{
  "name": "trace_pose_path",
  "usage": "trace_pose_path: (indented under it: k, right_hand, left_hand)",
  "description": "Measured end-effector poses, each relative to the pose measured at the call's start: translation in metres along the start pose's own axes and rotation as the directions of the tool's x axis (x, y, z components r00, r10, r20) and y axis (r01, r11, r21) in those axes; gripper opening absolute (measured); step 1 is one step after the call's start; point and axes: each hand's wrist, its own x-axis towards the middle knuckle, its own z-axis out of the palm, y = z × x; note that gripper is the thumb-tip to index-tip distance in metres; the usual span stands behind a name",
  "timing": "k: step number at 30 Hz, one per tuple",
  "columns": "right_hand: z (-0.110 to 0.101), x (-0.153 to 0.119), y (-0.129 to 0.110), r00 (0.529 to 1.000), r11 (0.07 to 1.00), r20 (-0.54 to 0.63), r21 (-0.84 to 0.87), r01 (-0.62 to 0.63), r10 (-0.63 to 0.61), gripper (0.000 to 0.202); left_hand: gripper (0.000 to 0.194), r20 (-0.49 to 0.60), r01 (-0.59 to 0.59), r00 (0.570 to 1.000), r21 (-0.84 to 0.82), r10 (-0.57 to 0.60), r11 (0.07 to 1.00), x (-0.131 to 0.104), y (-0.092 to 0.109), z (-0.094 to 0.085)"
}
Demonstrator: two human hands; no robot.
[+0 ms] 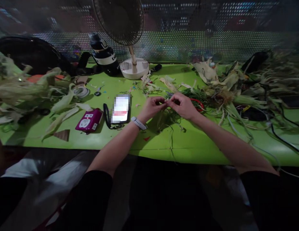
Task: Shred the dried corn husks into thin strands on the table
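Over the green table (151, 155), my left hand (153, 107) and my right hand (181, 105) meet with fingertips pinched together. What sits between the fingertips is too small to make out. Thin green strands (171, 138) trail below the hands towards the table's front edge. Behind and beside my right hand lie a bundle of green stems (201, 93) and scissors with a red handle (199, 105), partly hidden. A white band (139, 123) is on my left wrist.
Left of my hands lie a lit phone (120, 109) and a purple box (89, 120). A fan (134, 71) and dark bottle (107, 59) stand behind. Dry corn husks heap at left (26, 85) and right (226, 77). Cables (281, 134) cross the right side.
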Motion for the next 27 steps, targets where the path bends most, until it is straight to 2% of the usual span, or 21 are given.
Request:
trace_pose_path:
  k: [5, 10, 12, 15, 19, 27]
  right_hand:
    - [-0.004, 0.000, -0.005, 1.000, 0.991, 0.015, 0.134, -0.016, 0.014, 0.026]
    - [-0.014, 0.005, -0.002, 0.999, 0.983, 0.030, 0.180, -0.038, 0.033, 0.023]
    - [-0.020, 0.007, 0.000, 1.000, 0.994, 0.031, 0.106, -0.005, 0.002, 0.018]
    - [-0.025, 0.008, 0.003, 0.985, 0.984, 0.117, -0.111, 0.142, -0.129, 0.013]
    - [-0.027, 0.006, 0.003, 0.942, 0.886, 0.203, -0.334, 0.322, -0.265, 0.020]
    - [-0.022, 0.004, 0.009, 0.889, 0.679, 0.265, -0.574, 0.457, -0.374, 0.021]
  left_hand:
    - [0.016, 0.028, -0.104, 0.995, 0.160, 0.100, 0.982, -0.003, 0.007, 0.003]
    - [0.025, 0.078, -0.020, 0.997, 0.032, 0.018, 0.999, -0.004, 0.006, 0.004]
    - [0.028, 0.081, -0.005, 0.997, -0.046, 0.009, 0.999, -0.003, 0.006, 0.003]
    - [0.031, 0.057, 0.009, 0.998, -0.141, -0.001, 0.990, -0.001, 0.008, 0.001]
    - [0.031, 0.064, 0.036, 0.998, -0.200, -0.024, 0.979, 0.000, 0.009, -0.001]
    - [0.037, 0.097, 0.040, 0.995, -0.324, -0.009, 0.945, 0.000, 0.005, -0.003]
